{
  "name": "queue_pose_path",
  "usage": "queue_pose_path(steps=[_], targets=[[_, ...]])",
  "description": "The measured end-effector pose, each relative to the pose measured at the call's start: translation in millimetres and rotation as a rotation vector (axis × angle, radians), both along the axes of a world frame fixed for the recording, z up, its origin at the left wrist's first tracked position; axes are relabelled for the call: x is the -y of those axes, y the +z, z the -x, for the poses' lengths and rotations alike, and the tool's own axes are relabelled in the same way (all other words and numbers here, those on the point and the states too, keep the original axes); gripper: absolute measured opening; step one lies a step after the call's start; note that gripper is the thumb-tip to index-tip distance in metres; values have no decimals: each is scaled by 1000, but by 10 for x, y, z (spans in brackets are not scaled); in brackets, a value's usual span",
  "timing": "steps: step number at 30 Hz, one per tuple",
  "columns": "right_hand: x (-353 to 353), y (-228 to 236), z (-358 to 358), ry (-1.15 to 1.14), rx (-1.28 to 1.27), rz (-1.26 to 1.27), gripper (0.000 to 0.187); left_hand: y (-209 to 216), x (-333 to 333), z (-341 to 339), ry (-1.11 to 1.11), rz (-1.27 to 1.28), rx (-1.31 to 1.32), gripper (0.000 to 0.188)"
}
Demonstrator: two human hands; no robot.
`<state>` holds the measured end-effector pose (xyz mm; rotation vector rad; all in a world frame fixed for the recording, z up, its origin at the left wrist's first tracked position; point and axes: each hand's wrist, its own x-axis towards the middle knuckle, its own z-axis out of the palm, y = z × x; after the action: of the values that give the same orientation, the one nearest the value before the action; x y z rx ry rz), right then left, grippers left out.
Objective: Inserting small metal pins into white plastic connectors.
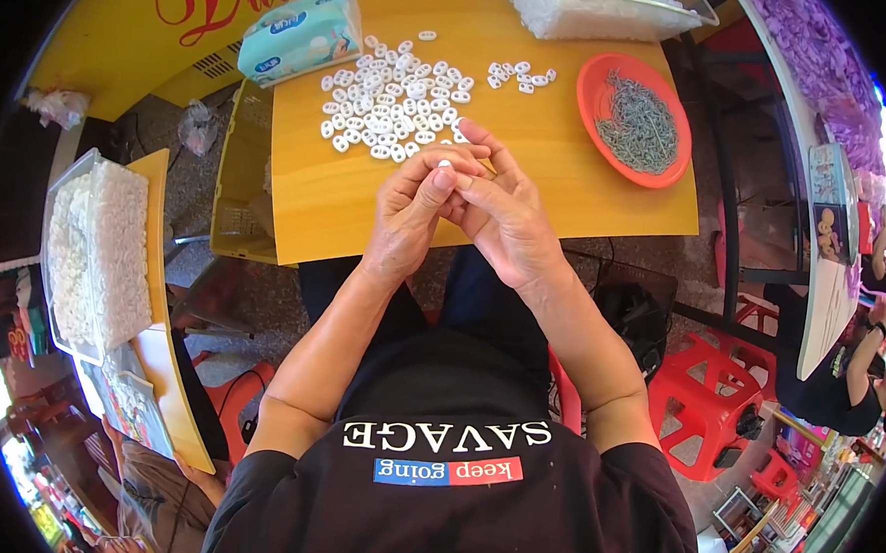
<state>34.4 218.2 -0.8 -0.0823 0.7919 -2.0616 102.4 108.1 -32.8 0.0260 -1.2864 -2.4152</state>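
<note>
My left hand (411, 210) and my right hand (514, 220) meet above the near edge of the yellow-topped table. Their thumbs and fingers are closed around a small white piece (444, 163), mostly hidden by the fingertips. Just beyond them spreads a loose heap of white oval plastic pieces (387, 103), each with two holes. A smaller cluster of the same pieces (524, 77) lies to the right of the heap. Farther right, a round red-orange dish (588, 109) holds many thin grey metal pins or screws (643, 125).
A tissue pack (303, 37) stands at the table's far left. A clear tub of white pieces (597, 12) sits at the far right. Left of me is another full clear bin (99, 248). Red stools (702, 400) are on the right, and a yellow crate (238, 181) stands beside the table.
</note>
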Motion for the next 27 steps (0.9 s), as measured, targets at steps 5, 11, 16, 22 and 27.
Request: queue_pose_path(steps=[5,11,16,22,27], targets=[[-37,-1,159,-19,-446,-265,60,47,370,-191,147,84,64,24],[-238,-24,1073,-414,-1442,-883,11,-3,1399,-807,635,467,477,29],[-148,-84,1497,-359,-2171,-1151,11,-649,2238,-1176,811,671,727,38],[-82,-173,1597,-301,-2199,-1166,10,-729,2238,-1176,987,798,729,50],[-134,-157,1506,-257,-2207,-1098,9,-89,1501,-800,929,863,410,34]])
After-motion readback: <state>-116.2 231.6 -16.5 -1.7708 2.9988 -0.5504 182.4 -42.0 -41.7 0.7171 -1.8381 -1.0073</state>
